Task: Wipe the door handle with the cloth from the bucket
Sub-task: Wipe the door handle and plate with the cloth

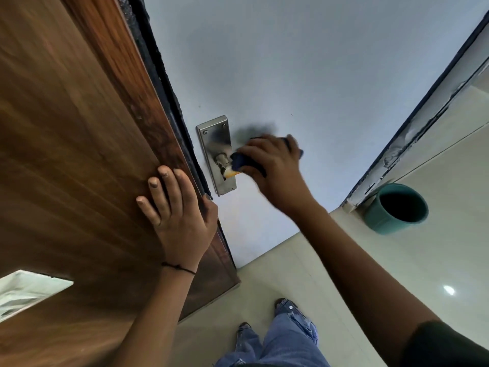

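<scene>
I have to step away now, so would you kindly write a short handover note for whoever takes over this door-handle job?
Left hand: open, flat on the wooden door at its edge, steadying it.
Right hand: closed on the dark blue cloth, which is wrapped over the door handle on its steel plate.
Bucket: teal, on the floor to the right by the frame.
Done: cloth fetched, wiping under way.
Left: finish wiping the handle; how clean it is cannot be judged here.

The left hand (176,207) lies flat on the door (66,128), left of the door handle (221,158) and its plate (211,133). The right hand (270,160) presses the cloth (239,161) around the handle. The bucket (395,207) stands on the floor (344,274), well to the right.
</scene>
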The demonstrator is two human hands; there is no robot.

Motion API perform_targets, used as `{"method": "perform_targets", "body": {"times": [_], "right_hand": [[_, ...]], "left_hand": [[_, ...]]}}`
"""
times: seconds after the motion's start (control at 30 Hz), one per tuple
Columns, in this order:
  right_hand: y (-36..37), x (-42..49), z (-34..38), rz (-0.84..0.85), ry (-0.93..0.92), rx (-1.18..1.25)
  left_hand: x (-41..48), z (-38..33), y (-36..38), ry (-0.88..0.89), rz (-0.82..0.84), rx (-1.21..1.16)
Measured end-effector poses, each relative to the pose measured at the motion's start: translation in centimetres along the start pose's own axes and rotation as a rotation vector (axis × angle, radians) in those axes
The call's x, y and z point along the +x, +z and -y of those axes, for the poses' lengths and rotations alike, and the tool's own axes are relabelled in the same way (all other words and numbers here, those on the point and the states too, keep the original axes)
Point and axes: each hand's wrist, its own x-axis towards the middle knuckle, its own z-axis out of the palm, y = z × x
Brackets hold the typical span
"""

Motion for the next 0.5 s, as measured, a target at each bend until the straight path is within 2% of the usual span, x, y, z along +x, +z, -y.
{"method": "perform_targets", "body": {"times": [0.1,0.23,0.4,0.5], "right_hand": [[1.7,-0.2,3.6,0.031,-0.074,-0.032],[1.5,-0.3,2.7,-0.004,-0.085,0.019],[0.8,-0.3,-1.9,-0.12,0.12,0.098],[0.5,-0.4,-2.9,-0.16,0.29,0.424]], "left_hand": [[-0.1,0.1,-0.1,0.006,0.028,-0.002],[-0.2,0.3,0.0,0.024,0.027,0.007],[-0.1,0.2,0.0,0.015,0.003,-0.003],[-0.2,0.2,0.0,0.013,-0.002,-0.011]]}}
